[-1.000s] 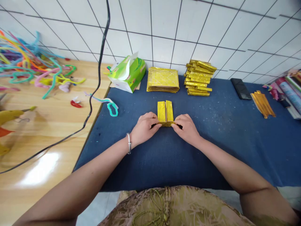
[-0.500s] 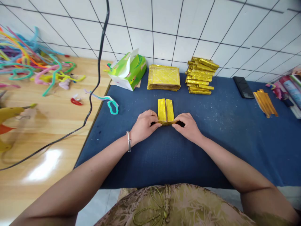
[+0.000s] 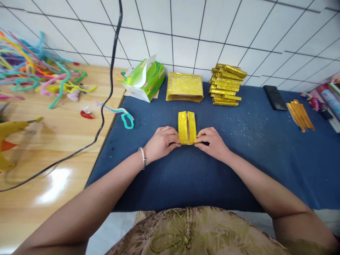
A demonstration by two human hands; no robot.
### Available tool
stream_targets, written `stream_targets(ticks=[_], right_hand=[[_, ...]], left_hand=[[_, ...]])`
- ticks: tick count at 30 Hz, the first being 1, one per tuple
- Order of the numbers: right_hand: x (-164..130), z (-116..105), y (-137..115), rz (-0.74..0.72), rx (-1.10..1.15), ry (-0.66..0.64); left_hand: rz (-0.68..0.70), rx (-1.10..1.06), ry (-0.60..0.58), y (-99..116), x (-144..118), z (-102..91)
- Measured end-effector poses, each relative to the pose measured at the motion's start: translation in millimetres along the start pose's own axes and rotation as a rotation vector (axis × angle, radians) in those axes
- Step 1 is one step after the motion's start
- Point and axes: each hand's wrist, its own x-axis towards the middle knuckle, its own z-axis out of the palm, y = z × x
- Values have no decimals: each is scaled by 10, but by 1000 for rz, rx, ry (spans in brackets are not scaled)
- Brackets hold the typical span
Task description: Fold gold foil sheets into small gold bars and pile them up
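Note:
A gold foil paper [image 3: 187,126], folded into two narrow flaps with a slit down the middle, lies on the blue cloth [image 3: 239,156]. My left hand [image 3: 160,143] pinches its near left corner. At the near right corner my right hand [image 3: 211,141] pinches it too. Both hands rest on the cloth with fingers closed on the paper's lower edge. A silver bangle sits on my left wrist.
Behind the paper lie a flat stack of gold sheets [image 3: 184,87] and a pile of folded gold pieces [image 3: 227,85]. A green tissue box [image 3: 145,79], a black phone [image 3: 275,98], gold strips [image 3: 300,115], pipe cleaners [image 3: 39,74], a black cable [image 3: 106,92] and a glue gun [image 3: 12,129] are around.
The paper's near end, rolled up under my fingers earlier, now lies flat, so the piece looks longer. Both hands have shifted slightly toward me.

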Motion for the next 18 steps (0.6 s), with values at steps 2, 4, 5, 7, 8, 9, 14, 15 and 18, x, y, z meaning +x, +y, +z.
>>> stream_targets(ticks=[2, 4, 5, 7, 8, 9, 14, 15, 18], right_hand=[[3, 4, -6, 17, -5, -1], [9, 11, -25, 40, -12, 2], [13, 17, -37, 55, -17, 8], [21, 36, -59, 88, -35, 29], [25, 48, -68, 103, -44, 40], [28, 61, -74, 113, -51, 47], [35, 89, -82, 134, -55, 65], [35, 86, -82, 134, -51, 68], [41, 64, -79, 117, -24, 67]], left_hand=[[4, -1, -7, 14, -4, -13], [-10, -8, -3, 21, -5, -12], [-23, -12, 1, 24, -4, -5], [-57, -20, 17, 30, 2, 17], [-78, -22, 27, 36, 7, 29], [-101, -19, 38, 45, 14, 42], [-193, 38, 72, 114, 48, 78], [-199, 47, 74, 123, 51, 81], [-201, 56, 75, 132, 51, 89]])
